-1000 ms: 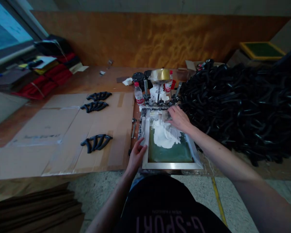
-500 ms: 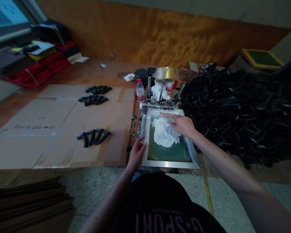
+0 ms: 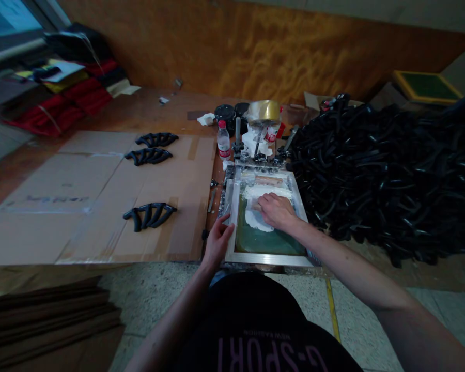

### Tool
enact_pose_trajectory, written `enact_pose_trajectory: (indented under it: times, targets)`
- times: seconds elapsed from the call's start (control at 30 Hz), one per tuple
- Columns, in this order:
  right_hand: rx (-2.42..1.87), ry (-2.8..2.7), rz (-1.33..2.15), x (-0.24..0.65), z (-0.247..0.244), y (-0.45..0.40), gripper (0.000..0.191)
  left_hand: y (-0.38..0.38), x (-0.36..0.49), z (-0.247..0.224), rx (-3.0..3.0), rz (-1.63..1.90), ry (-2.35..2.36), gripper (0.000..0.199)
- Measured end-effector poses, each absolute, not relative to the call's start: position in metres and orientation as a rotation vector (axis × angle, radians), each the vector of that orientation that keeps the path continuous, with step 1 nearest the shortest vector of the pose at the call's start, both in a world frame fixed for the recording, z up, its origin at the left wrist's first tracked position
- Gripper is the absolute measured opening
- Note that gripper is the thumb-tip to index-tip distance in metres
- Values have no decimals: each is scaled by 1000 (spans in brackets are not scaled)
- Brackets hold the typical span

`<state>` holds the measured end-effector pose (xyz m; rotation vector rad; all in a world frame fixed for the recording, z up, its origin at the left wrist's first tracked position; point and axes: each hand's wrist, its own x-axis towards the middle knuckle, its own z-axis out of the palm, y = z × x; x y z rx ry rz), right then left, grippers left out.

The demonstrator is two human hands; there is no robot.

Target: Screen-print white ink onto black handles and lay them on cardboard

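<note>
A metal-framed screen (image 3: 271,259) with a green mesh lies at the table's front edge. White paste (image 3: 258,219) covers the mesh's upper middle. Over the paste, my right hand (image 3: 276,209) is closed round something I cannot make out; the fingers hide it. At the frame's left side rests my left hand (image 3: 217,240), fingers apart, fingertips beside the frame edge, holding nothing. A wooden strip (image 3: 269,181) shows at the far end of the screen. Behind the frame stand metal clamps (image 3: 237,142).
Several black curved pieces (image 3: 150,216) lie on flattened cardboard (image 3: 101,181) at the left. A large heap of black pieces (image 3: 356,170) fills the right. Behind the frame are a red-capped bottle (image 3: 223,142) and a tape roll (image 3: 264,111). Red bundles (image 3: 85,95) sit at the back left.
My right hand has moved left and slightly nearer over the paste, and the white patch has changed shape. My left hand remains beside the frame.
</note>
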<state>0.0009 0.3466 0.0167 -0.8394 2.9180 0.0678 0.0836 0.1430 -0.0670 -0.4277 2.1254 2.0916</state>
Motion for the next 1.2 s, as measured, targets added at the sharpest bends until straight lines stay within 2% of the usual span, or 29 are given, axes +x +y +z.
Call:
enact_pose_trajectory:
  times: [0.27,0.5,0.63,0.83,1.0,1.1,1.2]
  targets:
    - [-1283,2765,-117,32,19,378,14,144,85,-69,-438,2089,2163,62]
    - [-910,2975,-368,-2,19,390,7,140,83,-83,-370,1909,2296,57]
    - [-817,3049,-362,-20,-1,388,14,137,79,-101,-309,1667,2441,56]
    - [-930,3075,-305,-27,-33,367,19,136,75,-111,-287,1442,2530,53]
    - [-1187,2932,-225,8,-51,365,23,135,76,-110,-290,1465,2486,52]
    - [-1371,2769,-238,25,-43,377,29,135,77,-111,-296,1538,2458,53]
    - [-1398,2678,-240,20,-28,380,23,134,77,-113,-300,1595,2439,52]
